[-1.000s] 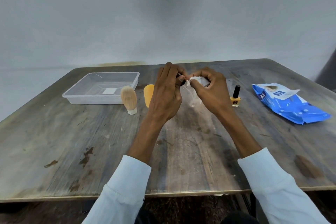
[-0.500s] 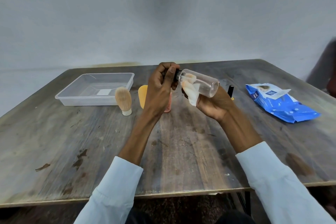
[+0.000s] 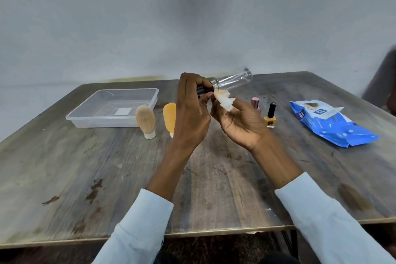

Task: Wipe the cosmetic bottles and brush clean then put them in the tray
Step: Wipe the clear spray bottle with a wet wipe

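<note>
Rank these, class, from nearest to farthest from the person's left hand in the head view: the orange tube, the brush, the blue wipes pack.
From the left hand:
1. Orange tube, right beside it, partly hidden.
2. Brush, standing further left, by the tray.
3. Blue wipes pack, far across on the right.

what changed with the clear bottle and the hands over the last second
The left hand has raised the clear plastic bottle by its black cap, base now tilted up and away. The right hand, which cradled the bottle half a second ago, has let go of it and pinches only the stained white wipe at the neck. The bristle brush and clear tray stay put.
</note>
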